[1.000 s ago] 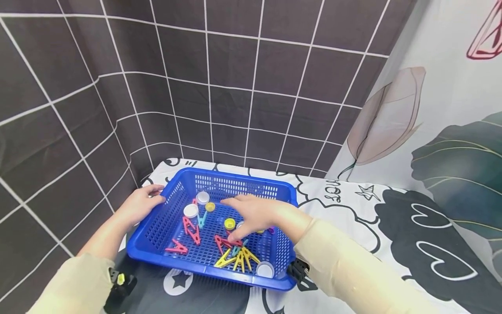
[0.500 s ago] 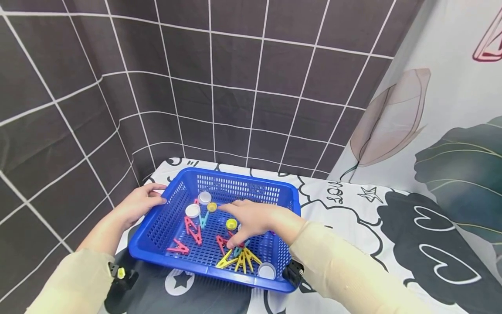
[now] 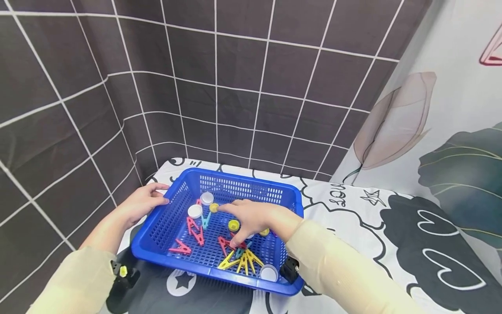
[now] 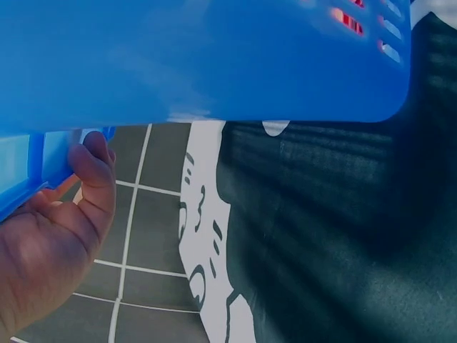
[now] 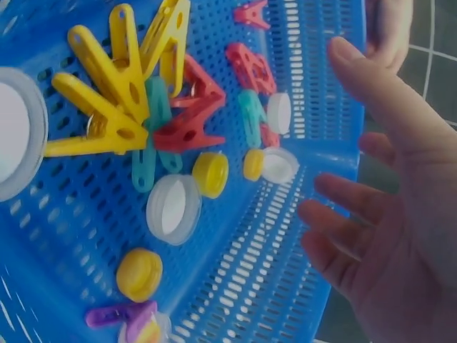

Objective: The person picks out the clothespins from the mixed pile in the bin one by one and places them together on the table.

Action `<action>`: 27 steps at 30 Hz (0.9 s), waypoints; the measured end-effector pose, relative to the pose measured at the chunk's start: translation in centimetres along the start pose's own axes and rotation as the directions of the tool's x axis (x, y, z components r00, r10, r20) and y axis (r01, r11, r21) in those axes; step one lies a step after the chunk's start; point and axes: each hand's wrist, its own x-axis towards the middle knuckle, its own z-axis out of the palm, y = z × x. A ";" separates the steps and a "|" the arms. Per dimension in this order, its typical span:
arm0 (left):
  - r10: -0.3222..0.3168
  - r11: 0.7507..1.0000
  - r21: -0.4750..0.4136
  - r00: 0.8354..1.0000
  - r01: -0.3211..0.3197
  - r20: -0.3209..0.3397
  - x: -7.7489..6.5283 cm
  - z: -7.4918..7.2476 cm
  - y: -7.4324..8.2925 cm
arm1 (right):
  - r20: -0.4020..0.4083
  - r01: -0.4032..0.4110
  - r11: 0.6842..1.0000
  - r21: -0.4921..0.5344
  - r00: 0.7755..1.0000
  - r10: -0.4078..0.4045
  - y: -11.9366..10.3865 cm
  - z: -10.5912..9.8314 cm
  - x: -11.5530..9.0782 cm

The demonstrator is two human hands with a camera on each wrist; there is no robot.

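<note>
Hovering over the blue basket, right hand with fingers spread; left hand gripping its rim.

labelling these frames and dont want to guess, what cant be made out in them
Left wrist view: contents of the blue basket, mostly hidden by its wall; red bits through its slots are too small to identify.
Head view: basket floor below the right hand, hidden by it.
Head view: far red piece, partly hidden by white caps.
Right wrist view: item by the purple clip, cut off by the bottom edge.
</note>
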 end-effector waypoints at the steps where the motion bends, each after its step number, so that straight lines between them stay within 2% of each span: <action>1: -0.003 1.000 -0.005 1.000 0.003 0.005 0.0 0.0 0.0 | 0.007 -0.001 1.000 -0.002 1.000 0.001 0.1 0.1 0.1; 9: -0.054 0.998 -0.042 0.997 0.056 0.049 0.0 -0.3 -0.4 | 0.066 0.044 0.997 -0.056 0.997 -0.040 0.2 1.2 1.2; 16: -0.080 0.993 -0.080 0.994 0.085 0.068 0.2 -0.6 -0.3 | 0.091 0.020 0.997 -0.068 0.996 -0.014 0.6 2.0 1.6; 22: -0.131 0.983 -0.121 0.987 0.141 0.089 0.2 -0.5 -0.1 | 0.126 -0.003 0.996 -0.085 0.992 0.014 1.0 2.5 1.7; 27: -0.152 0.979 -0.123 0.984 0.162 0.089 0.2 -0.5 -0.2 | 0.152 -0.008 0.996 -0.090 0.988 0.021 1.2 2.9 1.9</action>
